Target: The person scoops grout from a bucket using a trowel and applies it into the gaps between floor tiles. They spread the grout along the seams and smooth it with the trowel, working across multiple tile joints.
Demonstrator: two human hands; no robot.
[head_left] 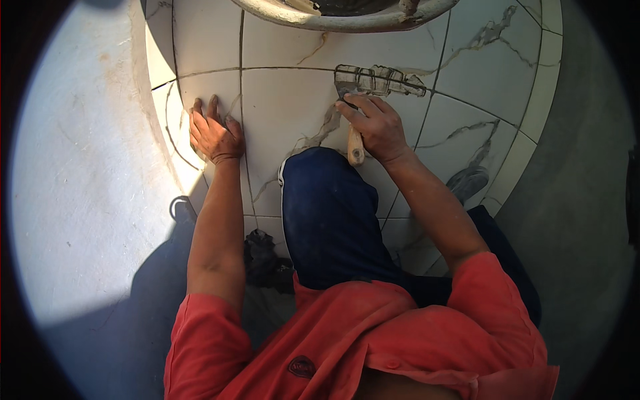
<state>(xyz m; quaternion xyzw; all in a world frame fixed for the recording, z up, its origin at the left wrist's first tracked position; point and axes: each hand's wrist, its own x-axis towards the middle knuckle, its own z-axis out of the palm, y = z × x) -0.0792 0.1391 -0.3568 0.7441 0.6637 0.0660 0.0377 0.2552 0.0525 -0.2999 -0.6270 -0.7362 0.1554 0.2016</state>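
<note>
Tiles (pixel 287 107) fill the middle of the view, big white marbled squares with dark veins, laid edge to edge with thin dark joints between them. Left of them a pale plastered wall (pixel 80 173) curves up in full sun, and the person's shadow falls across its lower part. Far side, at the top edge, sits the rim of a round white basin (pixel 347 23), with something dark inside that is too cropped to make out. Down the centre comes a knee in dark blue trousers (pixel 327 213), planted right on the tiling, with an orange-red shirt (pixel 360 340) below it.

Now the arms, both bare and both reaching forward. Left hand (pixel 215 133) lies flat on a tile close to the wall, fingers spread, palm down, gripping nothing. Right hand (pixel 377 127) is clenched around the wooden handle of a trowel (pixel 353 117), fingers wrapped tight, the handle's butt poking out below the fist toward the knee. Its metal blade rests on the tile just beyond the knuckles, against a patch of grey grout (pixel 387 81) smeared along a joint line. That smear runs rightward from the blade, well apart from the left hand. A small dark clump (pixel 263 257) lies on the tiles beside the knee, near the left elbow; I cannot tell what it is.
</note>
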